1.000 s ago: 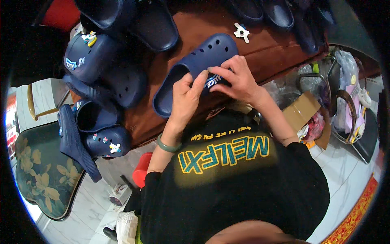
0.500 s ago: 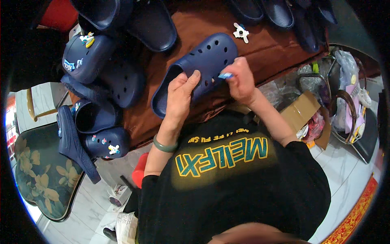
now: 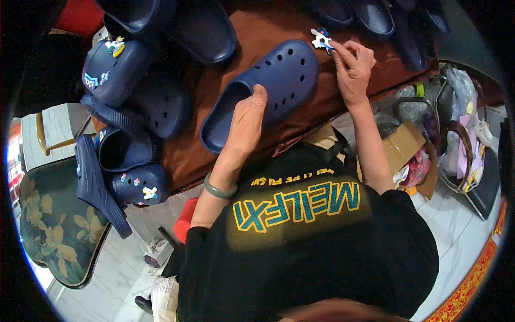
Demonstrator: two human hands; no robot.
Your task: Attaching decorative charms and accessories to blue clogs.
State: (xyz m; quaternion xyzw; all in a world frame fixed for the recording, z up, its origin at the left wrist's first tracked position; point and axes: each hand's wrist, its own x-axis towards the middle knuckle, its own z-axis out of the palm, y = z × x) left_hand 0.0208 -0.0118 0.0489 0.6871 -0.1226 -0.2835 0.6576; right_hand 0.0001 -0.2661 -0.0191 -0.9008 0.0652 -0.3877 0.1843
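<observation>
Head view, looking down on a navy clog (image 3: 292,70) lying on a brown-covered bench (image 3: 263,27), toe pointing away and to the right, heel close to the front edge. Gripped at the near rim by the left hand (image 3: 245,126), thumb pressed on top, fingers mostly hidden. Just beyond the toe, near the right hand (image 3: 354,70), a white charm (image 3: 322,41) with blue and red bits around it. Thumb and fingertips gathered at the charm's edge; impossible to tell whether pinching or only touching, or whether over one piece or two.

Could fumble the charm through a shallow fingertip hold, or lift the wrong piece through overlap. Could send it skidding across the cloth with a glancing touch, or lose it among the bags (image 3: 410,110) and carton (image 3: 402,142) beyond the edge after a drop. Could swivel the clog by steadying from one side only. Could topple the piled clogs (image 3: 115,80) at left with a careless elbow.
</observation>
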